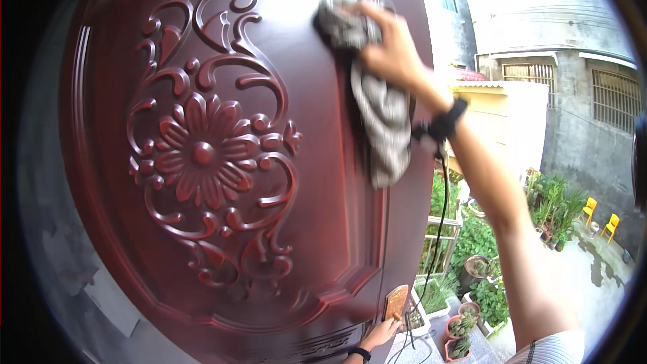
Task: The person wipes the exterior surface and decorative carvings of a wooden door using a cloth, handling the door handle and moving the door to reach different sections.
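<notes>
A dark red-brown door [320, 128] with a carved flower and scroll relief [204, 153] fills most of the view. High on its right side, my right hand [391, 47] presses a crumpled grey cloth [385, 128] to the panel; the cloth's loose end hangs down past the moulding. Hand and cloth are slightly blurred. Low at the door's edge, my left hand [381, 332] is closed around the gold-coloured door handle [396, 303], with part of its grip hidden by the fingers.
Black cables [441, 222] hang from the device [441, 125] strapped to my right wrist. Beyond the door edge are potted plants [461, 323], green shrubs, two yellow chairs [610, 226] and a grey building with barred windows [617, 100]. A grey wall stands at left.
</notes>
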A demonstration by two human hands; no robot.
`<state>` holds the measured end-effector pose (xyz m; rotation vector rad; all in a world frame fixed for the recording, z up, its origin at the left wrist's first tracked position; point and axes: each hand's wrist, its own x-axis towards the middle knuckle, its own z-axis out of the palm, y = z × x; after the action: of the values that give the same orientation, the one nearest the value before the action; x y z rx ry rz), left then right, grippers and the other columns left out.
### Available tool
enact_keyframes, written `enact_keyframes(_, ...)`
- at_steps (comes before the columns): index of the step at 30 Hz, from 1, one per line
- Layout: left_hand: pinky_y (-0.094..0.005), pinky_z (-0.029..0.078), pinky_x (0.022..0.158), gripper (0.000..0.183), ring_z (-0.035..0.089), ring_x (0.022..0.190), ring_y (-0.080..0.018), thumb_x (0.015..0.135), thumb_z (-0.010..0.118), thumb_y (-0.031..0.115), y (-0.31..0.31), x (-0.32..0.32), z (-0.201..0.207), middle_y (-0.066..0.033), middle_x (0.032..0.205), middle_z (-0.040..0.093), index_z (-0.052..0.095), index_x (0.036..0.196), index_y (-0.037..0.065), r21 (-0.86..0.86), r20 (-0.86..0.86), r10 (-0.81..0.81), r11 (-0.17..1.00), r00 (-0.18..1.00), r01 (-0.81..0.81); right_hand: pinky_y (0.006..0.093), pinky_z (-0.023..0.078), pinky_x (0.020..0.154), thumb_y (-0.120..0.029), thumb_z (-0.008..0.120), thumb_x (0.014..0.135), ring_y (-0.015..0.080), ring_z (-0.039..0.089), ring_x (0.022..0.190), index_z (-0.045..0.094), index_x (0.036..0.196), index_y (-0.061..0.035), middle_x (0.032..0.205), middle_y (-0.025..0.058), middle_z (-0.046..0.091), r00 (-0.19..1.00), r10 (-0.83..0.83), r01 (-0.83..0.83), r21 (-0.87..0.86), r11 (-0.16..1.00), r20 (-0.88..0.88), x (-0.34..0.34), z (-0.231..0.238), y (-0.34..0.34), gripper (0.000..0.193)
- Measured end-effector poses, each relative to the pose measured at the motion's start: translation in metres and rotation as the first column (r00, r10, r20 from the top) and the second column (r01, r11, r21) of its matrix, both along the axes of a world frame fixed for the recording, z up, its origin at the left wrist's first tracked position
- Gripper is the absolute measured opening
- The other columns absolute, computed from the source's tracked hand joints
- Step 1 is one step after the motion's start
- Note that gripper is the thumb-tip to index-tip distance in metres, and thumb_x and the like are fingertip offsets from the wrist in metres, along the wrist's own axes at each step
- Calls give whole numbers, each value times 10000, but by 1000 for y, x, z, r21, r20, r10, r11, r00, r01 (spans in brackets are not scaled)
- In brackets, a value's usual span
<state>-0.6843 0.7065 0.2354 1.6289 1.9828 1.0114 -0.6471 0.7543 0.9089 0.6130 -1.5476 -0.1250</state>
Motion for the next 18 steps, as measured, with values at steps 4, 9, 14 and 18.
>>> enact_keyframes(4, -550, 493, 709, 462, 642, 859, -466, 1008, 416, 470, 5, -4, -6, -277, 907, 663, 551, 1178, 61, -6, -73, 5, 1000, 997, -6, 374, 484, 969, 70, 571, 572, 330, 647, 1072, 661, 1127, -54, 1101, 154, 692, 988, 2, 1, -21, 1000, 152, -1, -112, 4, 576)
enact_keyframes(9, -543, 480, 626, 407, 644, 772, -458, 1011, 432, 438, 4, -1, 8, -262, 811, 651, 530, 1009, 42, 18, -50, 11, 1000, 999, -11, 407, 491, 946, -46, 608, 507, 319, 660, 1018, 705, 1119, -100, 1111, 98, 705, 975, -7, 29, -94, 995, 222, 4, -246, 12, 622)
enact_keyframes(14, -524, 486, 641, 307, 646, 789, -447, 1001, 499, 332, 6, -3, -7, -282, 830, 642, 523, 1094, 40, 33, -73, 27, 999, 997, -25, 411, 496, 896, -108, 682, 502, 287, 649, 965, 706, 1184, -199, 1076, 78, 691, 872, 110, -22, -187, 982, 477, 6, -392, 30, 689)
enact_keyframes(18, -517, 490, 780, 280, 630, 916, -441, 988, 513, 231, 13, -12, -44, -302, 941, 641, 525, 1189, 36, 459, -138, 24, 887, 990, 43, 428, 501, 893, -85, 651, 528, 266, 642, 944, 714, 1147, -192, 1018, 68, 685, 775, 317, -219, -238, 946, 547, 13, -457, 11, 631)
